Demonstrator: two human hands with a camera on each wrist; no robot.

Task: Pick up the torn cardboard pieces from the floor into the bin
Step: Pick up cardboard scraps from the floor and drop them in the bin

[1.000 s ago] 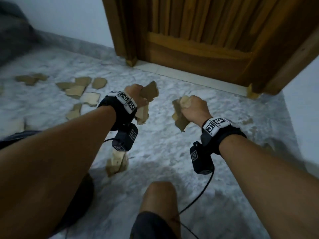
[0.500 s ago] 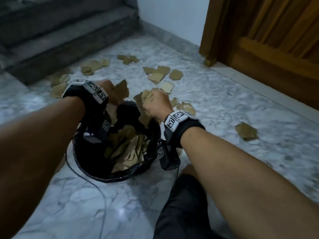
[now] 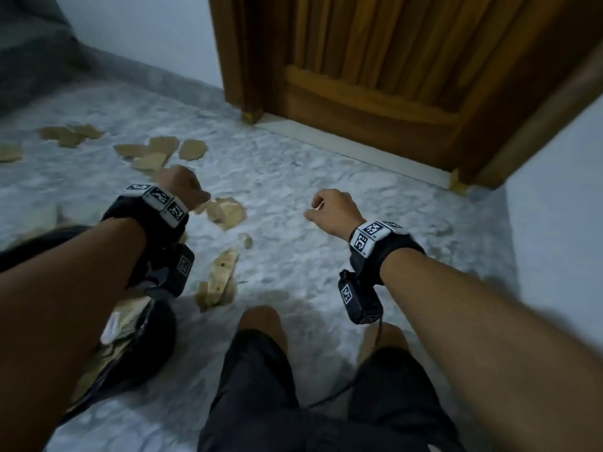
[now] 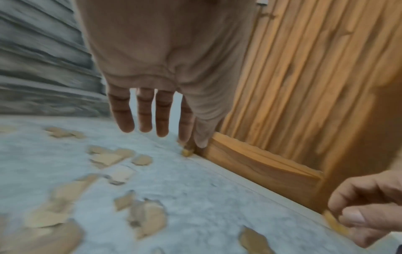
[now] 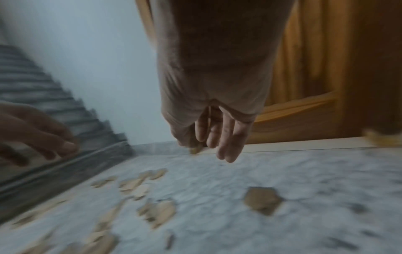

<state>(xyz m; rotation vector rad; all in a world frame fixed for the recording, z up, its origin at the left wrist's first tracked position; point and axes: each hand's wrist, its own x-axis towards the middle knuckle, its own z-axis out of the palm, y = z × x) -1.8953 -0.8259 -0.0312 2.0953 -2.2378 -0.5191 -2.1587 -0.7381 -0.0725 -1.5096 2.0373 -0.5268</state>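
Note:
Several torn cardboard pieces lie on the marble floor: one cluster [image 3: 228, 212] just ahead of my left hand, another [image 3: 218, 282] near the bin, more [image 3: 156, 156] farther left. The black bin [image 3: 156, 337] sits at lower left, partly under my left forearm, with cardboard inside. My left hand [image 3: 186, 187] hovers above the floor. In the left wrist view its fingers [image 4: 143, 116] hang straight and empty. My right hand [image 3: 326, 208] is held over bare floor with fingers loosely curled and nothing plainly in them. A lone piece [image 5: 263, 200] lies below it.
A wooden door [image 3: 375, 76] and its pale sill stand straight ahead. Grey steps [image 3: 32, 53] rise at the far left and a wall closes the right side. My knees in dark shorts [image 3: 261, 370] are at the bottom, with a cable trailing from the right wrist.
Half a second ago both hands held cardboard over the bin. Now both are empty, and they and the view have swung right, back toward the door.

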